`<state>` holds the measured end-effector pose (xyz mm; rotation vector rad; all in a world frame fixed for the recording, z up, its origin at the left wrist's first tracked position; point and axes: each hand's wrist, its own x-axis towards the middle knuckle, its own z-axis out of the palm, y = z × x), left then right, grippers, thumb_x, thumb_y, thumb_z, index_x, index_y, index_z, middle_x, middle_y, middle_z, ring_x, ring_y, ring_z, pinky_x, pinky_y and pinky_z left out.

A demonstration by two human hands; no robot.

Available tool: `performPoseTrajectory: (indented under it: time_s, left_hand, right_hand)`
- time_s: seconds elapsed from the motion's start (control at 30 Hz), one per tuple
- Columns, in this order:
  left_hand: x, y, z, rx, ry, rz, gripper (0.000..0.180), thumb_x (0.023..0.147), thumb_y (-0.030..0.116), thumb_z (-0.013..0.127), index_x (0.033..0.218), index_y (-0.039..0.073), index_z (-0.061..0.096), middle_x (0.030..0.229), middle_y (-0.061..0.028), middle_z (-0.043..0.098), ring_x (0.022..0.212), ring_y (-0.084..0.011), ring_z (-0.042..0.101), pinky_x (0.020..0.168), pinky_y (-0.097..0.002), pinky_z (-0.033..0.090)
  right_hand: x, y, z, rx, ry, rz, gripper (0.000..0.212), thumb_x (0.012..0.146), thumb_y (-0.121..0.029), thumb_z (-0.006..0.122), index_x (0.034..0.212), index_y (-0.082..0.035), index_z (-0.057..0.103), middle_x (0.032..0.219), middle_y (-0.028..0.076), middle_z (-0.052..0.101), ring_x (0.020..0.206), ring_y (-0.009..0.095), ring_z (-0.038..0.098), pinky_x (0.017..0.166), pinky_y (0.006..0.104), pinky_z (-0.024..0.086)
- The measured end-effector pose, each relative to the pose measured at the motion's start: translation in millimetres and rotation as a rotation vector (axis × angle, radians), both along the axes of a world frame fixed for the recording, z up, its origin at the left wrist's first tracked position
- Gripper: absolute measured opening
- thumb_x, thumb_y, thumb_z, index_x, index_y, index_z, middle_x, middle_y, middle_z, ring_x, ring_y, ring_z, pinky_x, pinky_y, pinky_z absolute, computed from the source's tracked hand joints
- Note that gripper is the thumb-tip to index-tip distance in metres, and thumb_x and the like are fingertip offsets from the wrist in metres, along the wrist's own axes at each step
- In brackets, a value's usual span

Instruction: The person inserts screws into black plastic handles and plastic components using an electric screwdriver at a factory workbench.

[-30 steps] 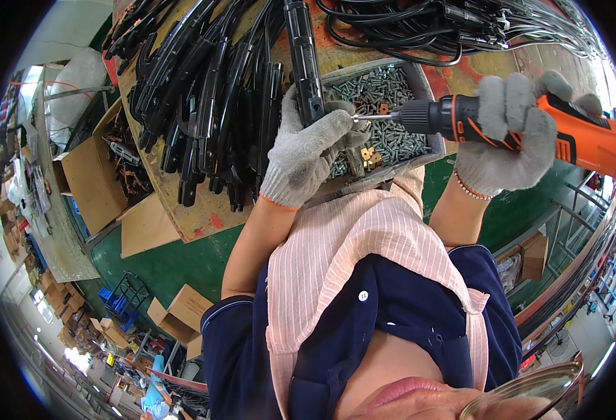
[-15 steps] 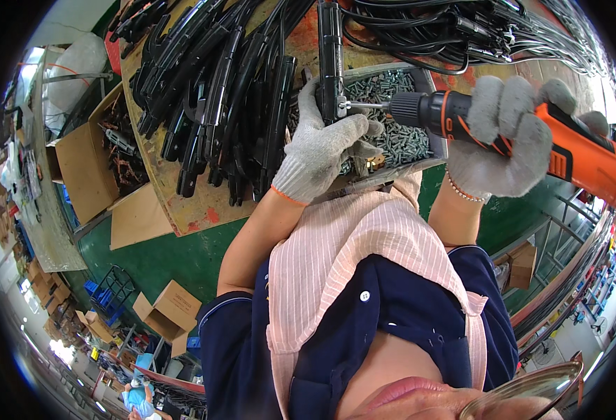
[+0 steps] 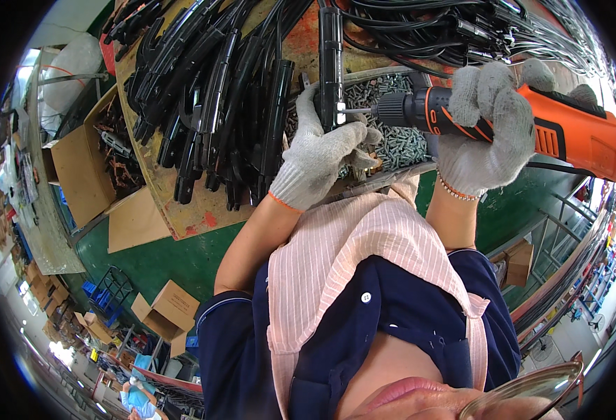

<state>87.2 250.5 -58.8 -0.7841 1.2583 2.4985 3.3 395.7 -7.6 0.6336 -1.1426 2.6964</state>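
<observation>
My left hand (image 3: 310,155), in a grey knit glove, grips the lower end of a black tubular handle (image 3: 331,59) held upright. Orange and black in colour, a power screwdriver (image 3: 574,140) lies in the closed fingers of my gloved right hand (image 3: 490,136). Its bit (image 3: 357,110) points left and meets the side of the black handle near a small bright metal fitting. Whether a screw sits at the tip is too small to tell. Under both hands is a grey bin (image 3: 409,170) full of small silver screws (image 3: 400,143). The left fingertips hang over it.
Left of my hand, a heap of similar black handles (image 3: 217,105) covers the worn wooden table (image 3: 196,217). Coiled black cables (image 3: 420,31) with bare ends lie at the back right. An open cardboard box (image 3: 84,168) with metal parts stands beside the table's left edge.
My right hand and the screwdriver have shifted slightly left and up, and the tool lies a little more level. The black handle stays in my left hand, slightly lower in view.
</observation>
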Motion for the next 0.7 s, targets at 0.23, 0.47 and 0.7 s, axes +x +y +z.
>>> performPoseTrajectory:
  time_s: [0.23, 0.47, 0.7]
  left_hand:
    - [-5, -2, 7, 0.020, -0.029, -0.020, 0.080, 0.086, -0.008, 0.057, 0.145, 0.003, 0.005, 0.093, -0.0167, 0.060, 0.078, -0.0280, 0.069, 0.054, -0.0335, 0.062]
    - [11, -16, 7, 0.049, 0.018, -0.075, 0.088, 0.085, -0.003, 0.066, 0.148, 0.010, 0.006, 0.093, -0.0116, 0.058, 0.080, -0.0245, 0.066, 0.057, -0.0344, 0.057]
    - [4, -102, 98, -0.584, -0.128, -0.305, 0.074, 0.083, 0.011, 0.069, 0.145, 0.016, 0.028, 0.078, -0.0108, 0.059, 0.059, -0.0168, 0.060, 0.047, -0.0330, 0.049]
  right_hand:
    - [-9, -3, -1, -0.014, 0.097, 0.078, 0.037, 0.085, 0.005, 0.057, 0.121, -0.001, 0.047, 0.073, 0.012, 0.056, 0.054, 0.022, 0.055, 0.047, 0.0329, 0.048]
    - [5, -1, 13, -0.006, -0.084, 0.022, 0.045, 0.082, 0.010, 0.054, 0.124, -0.002, 0.046, 0.074, 0.010, 0.054, 0.060, 0.019, 0.052, 0.056, 0.0344, 0.047]
    - [-8, 52, 51, -0.249, -0.098, 0.153, 0.026, 0.086, -0.002, 0.056, 0.112, -0.002, 0.053, 0.076, 0.001, 0.045, 0.060, 0.007, 0.038, 0.061, 0.0190, 0.037]
